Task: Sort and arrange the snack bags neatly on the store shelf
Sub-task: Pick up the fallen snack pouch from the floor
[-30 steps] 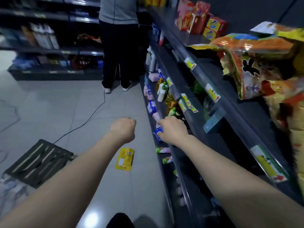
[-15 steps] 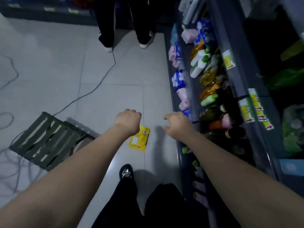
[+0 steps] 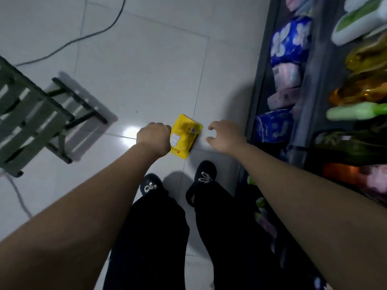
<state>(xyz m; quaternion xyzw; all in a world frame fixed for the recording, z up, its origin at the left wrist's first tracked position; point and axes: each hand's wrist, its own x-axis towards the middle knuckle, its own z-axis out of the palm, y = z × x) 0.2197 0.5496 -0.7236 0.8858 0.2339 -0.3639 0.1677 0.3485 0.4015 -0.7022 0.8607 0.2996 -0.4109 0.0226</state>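
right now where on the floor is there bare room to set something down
Bare tile lies between the stool and the yellow bag, and beyond the bag up to the cable. The shelf on the right is packed with packs and bottles.

Down on the floor (image 3: pixel 146 70), just ahead of the two shoes (image 3: pixel 204 174): a snack bag (image 3: pixel 185 136) lying flat, with the left hand (image 3: pixel 154 137) over its left edge and the right hand (image 3: pixel 225 136) just to its right (a small gap between them). Off to the left, a folding stool (image 3: pixel 31 122), and behind it a cable (image 3: pixel 83 36) lying across the tiles toward the far side. Along the right, a shelf (image 3: pixel 257 80), with soft packs (image 3: pixel 290 40) in the row nearest the floor and bottles (image 3: pixel 360 88) on the level further right.
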